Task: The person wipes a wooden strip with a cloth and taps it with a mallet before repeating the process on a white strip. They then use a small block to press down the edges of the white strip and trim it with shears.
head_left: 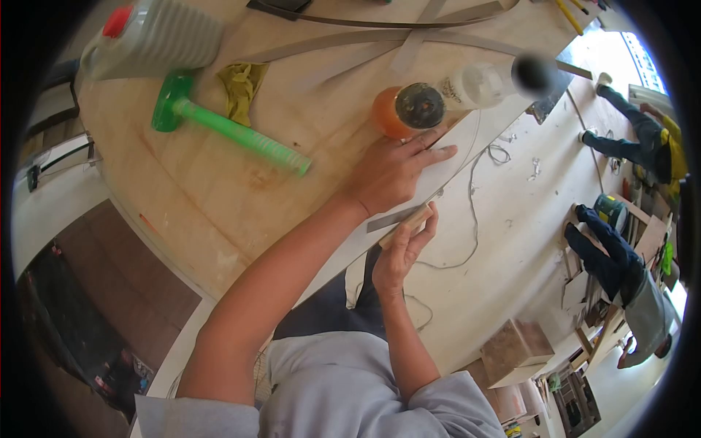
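My left hand lies palm down on the pale strip along the table's edge, its fingers apart, just below an orange bottle with a dark cap. Closer to my body, my right hand grips a small wooden block against the table's edge. A short grey strip lies beside the block. Past the orange bottle lies or stands a clear bottle. On the table at left is a green mallet, next to a crumpled yellow cloth.
A ribbed jug with a red cap stands at the table's upper left. Long grey strips cross at the back. A thin cord trails over the floor. Two people are at the right, near wooden boxes.
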